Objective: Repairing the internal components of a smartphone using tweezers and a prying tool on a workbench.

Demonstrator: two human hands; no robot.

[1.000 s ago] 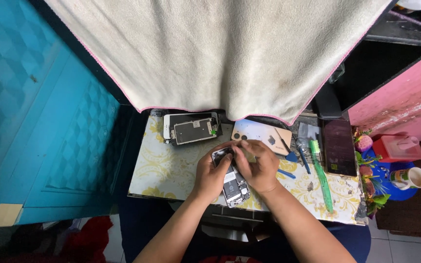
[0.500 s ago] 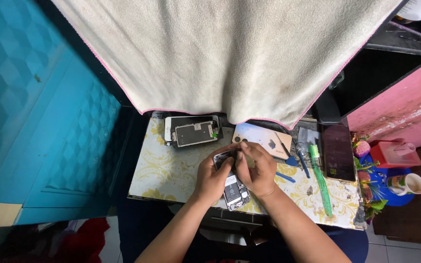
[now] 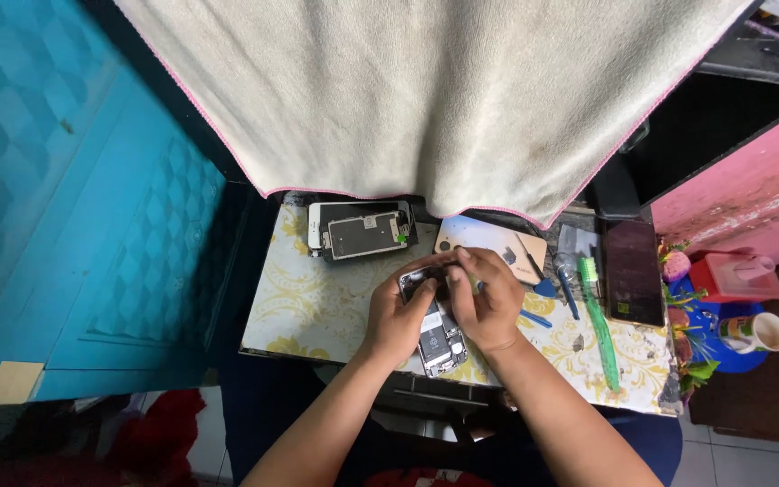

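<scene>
Hands [image 3: 448, 311] curled over opened phone [image 3: 439, 335]

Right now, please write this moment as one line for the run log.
left hand: steadies opened phone | right hand: fingertips on phone's upper part | nearby: screen assembly, green tool | surface: patterned table

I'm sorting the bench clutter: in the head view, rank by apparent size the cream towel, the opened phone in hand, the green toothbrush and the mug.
1. cream towel
2. opened phone
3. green toothbrush, longer but much thinner
4. mug
</scene>
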